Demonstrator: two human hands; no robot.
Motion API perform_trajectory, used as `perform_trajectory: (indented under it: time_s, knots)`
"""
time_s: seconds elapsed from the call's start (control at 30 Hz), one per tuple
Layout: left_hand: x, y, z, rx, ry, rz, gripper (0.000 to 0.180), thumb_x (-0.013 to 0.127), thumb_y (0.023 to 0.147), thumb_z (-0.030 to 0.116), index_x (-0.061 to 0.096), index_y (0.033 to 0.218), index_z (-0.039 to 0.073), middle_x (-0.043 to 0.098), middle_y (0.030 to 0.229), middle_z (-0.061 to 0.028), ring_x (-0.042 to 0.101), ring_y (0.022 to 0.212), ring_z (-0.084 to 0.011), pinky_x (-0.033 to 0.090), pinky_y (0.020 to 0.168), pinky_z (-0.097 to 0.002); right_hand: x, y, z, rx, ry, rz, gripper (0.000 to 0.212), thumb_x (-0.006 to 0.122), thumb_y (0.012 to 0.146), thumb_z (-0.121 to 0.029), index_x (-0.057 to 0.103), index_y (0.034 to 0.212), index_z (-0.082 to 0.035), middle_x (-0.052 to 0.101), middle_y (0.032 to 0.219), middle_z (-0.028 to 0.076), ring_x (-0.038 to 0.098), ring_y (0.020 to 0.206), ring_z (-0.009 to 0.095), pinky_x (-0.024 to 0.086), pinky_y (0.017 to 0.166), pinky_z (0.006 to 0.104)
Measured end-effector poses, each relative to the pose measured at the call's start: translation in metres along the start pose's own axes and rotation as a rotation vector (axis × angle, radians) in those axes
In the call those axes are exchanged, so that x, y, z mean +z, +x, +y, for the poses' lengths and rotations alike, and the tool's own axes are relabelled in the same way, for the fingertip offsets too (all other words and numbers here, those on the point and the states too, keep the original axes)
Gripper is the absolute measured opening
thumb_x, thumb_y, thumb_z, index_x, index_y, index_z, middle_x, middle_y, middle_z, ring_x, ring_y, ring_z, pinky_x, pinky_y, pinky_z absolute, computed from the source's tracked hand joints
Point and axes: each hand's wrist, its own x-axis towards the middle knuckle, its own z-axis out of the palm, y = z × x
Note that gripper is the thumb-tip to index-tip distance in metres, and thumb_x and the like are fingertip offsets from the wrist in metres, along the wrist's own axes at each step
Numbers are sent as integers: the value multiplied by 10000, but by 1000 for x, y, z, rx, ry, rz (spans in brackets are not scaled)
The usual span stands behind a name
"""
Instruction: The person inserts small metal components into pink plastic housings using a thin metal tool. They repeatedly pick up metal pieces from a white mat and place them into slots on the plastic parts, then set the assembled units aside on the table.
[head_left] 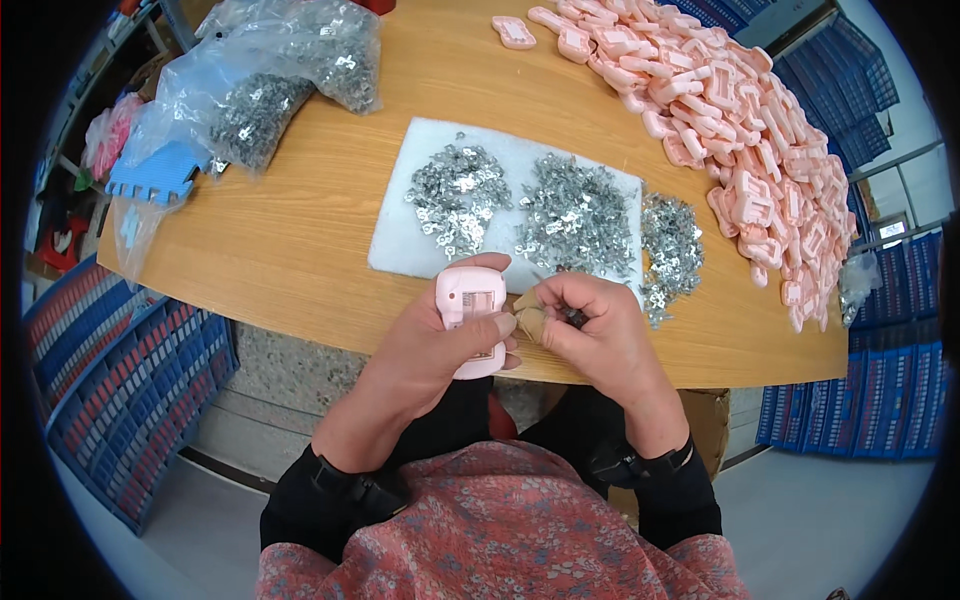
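My left hand (425, 335) is wrapped round a pale pink plastic casing (489, 366), thumb across its face. A rectangular recess with metal inside shows in the casing. Just right of it, my right hand (610, 335) is closed in a pinch; tan wraps (529, 322) cover its fingertips. Something small and dark shows by its curled fingers, too hidden to name. Beyond both hands lies a white foam sheet (395, 240) bearing two piles of small silvery metal pieces (460, 195). Another metal pile (672, 250) lies at the sheet's right edge.
A large heap of pink casings (720, 110) covers the table's right side. Clear plastic bags (345, 55) of metal pieces and a blue foam piece (155, 175) lie at the far left. Stacked blue trays (140, 390) stand beside the wooden table (270, 240).
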Motion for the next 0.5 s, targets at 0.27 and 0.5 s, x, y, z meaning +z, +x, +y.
perform_trajectory:
  time_s: [0.27, 0.5]
  knots:
    - [10, 4, -6, -23, 48, 20, 464, 540, 1008, 214, 414, 1420, 43, 617, 963, -62, 656, 817, -149, 610, 694, -354, 7, -8, 20, 211, 508, 12, 122, 668, 903, -108, 651, 934, 8, 597, 810, -43, 498, 742, 41, 442, 673, 221]
    - [0, 9, -9, -111, -100, -94, 655, 196, 1044, 545, 428, 1435, 73, 627, 902, -58, 650, 809, -150, 604, 665, -374, 3, -7, 12, -90, 94, 118, 108, 675, 872, -83, 659, 936, 3, 659, 814, 50, 603, 718, 137, 482, 680, 262]
